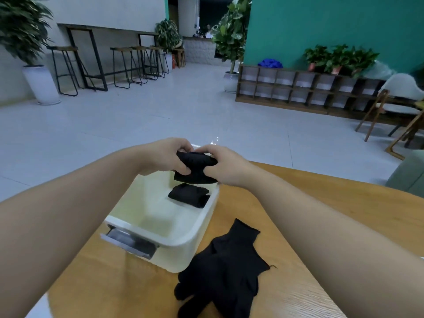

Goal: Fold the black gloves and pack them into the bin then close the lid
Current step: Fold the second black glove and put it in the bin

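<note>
Both hands hold one folded black glove (pixel 196 168) over the far end of the open white bin (pixel 199 223). My left hand (pixel 164 156) grips its left side and my right hand (pixel 223 165) grips its right side. Another folded black glove (pixel 189 195) lies on the bin's floor at the far right, just below the held one. Unfolded black gloves (pixel 226 270) lie flat and overlapping on the wooden table (pixel 321 203), to the right of the bin's near corner. The bin's lid is not in view.
A grey latch handle (pixel 130 244) sits on the bin's near end. The round table's edge curves away behind my hands, with tiled floor beyond. A wooden shelf unit (pixel 305 90), chairs (pixel 397 104) and bar stools (pixel 128 65) stand far off.
</note>
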`<state>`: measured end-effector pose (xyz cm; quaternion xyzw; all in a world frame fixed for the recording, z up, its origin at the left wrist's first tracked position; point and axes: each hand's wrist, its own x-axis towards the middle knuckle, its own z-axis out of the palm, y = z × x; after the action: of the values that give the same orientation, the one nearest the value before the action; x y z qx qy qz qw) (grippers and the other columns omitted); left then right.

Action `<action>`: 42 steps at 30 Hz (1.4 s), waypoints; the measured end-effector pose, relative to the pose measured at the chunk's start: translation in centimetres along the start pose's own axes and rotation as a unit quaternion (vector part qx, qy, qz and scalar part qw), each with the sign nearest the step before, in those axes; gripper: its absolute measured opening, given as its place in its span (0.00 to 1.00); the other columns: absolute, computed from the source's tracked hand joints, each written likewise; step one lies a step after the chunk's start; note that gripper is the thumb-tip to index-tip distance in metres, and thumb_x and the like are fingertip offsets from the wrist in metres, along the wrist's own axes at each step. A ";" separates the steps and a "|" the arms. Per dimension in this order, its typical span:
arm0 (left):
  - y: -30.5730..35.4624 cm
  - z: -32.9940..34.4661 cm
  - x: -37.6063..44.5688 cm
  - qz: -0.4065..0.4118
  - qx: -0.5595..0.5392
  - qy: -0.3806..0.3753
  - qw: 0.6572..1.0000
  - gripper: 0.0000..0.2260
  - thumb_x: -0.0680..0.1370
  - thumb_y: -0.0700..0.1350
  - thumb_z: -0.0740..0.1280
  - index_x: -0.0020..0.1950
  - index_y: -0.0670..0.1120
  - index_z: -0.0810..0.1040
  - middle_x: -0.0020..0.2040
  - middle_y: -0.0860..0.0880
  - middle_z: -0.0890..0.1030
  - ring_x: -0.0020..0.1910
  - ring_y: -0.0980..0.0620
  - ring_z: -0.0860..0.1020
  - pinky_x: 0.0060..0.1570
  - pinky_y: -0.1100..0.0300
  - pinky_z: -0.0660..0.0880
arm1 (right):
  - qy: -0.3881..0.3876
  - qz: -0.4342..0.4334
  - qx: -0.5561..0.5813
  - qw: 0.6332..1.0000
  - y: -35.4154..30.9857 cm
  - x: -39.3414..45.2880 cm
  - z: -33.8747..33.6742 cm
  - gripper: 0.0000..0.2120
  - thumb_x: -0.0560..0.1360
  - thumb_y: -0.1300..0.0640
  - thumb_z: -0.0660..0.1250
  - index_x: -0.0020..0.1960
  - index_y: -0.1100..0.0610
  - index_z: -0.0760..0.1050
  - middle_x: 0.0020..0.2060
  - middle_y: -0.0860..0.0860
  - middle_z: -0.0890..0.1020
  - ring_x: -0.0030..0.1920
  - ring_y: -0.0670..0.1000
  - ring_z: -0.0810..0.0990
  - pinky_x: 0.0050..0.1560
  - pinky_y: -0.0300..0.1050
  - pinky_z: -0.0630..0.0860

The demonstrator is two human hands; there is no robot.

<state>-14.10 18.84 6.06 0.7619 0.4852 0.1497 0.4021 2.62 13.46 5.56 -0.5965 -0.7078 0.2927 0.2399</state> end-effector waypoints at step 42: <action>-8.8 2.9 6.8 -0.171 0.184 -0.149 0.956 0.06 0.73 0.32 0.65 0.43 0.43 0.77 0.36 0.47 0.78 0.38 0.48 0.81 0.41 0.62 0.78 | -0.385 0.104 -0.308 0.864 1.8 9.4 8.0 0.22 0.77 0.66 0.57 0.70 0.60 0.69 0.67 0.57 0.74 0.60 0.56 0.77 0.56 0.40 0.77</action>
<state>-14.51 25.14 -3.55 0.7422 0.5617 -0.1288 0.3422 -3.25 21.91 -1.56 -0.5502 -0.7319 0.2890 -0.2795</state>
